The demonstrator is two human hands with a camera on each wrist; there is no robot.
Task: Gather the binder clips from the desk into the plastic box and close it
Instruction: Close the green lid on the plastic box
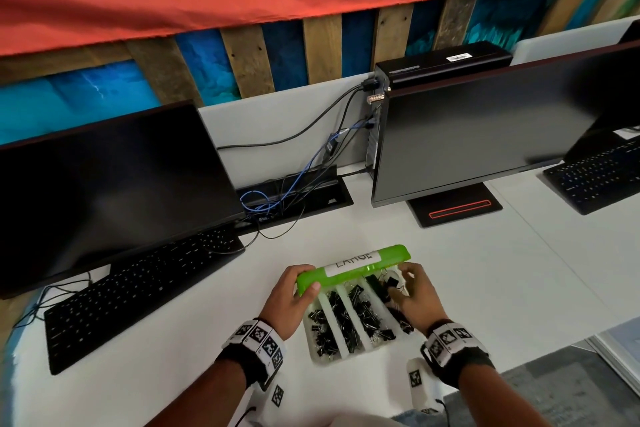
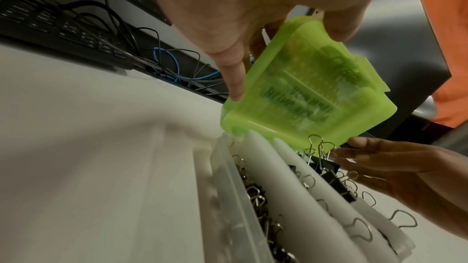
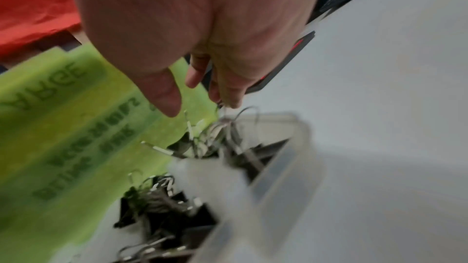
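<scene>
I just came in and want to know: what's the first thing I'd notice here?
The bright green lid jumps out: it is half raised over a clear plastic box at the near edge of the white desk, gripped by the left hand. Under it, heaps of black binder clips fill the box's compartments, where the right hand reaches in. Two dark monitors stand behind.
</scene>
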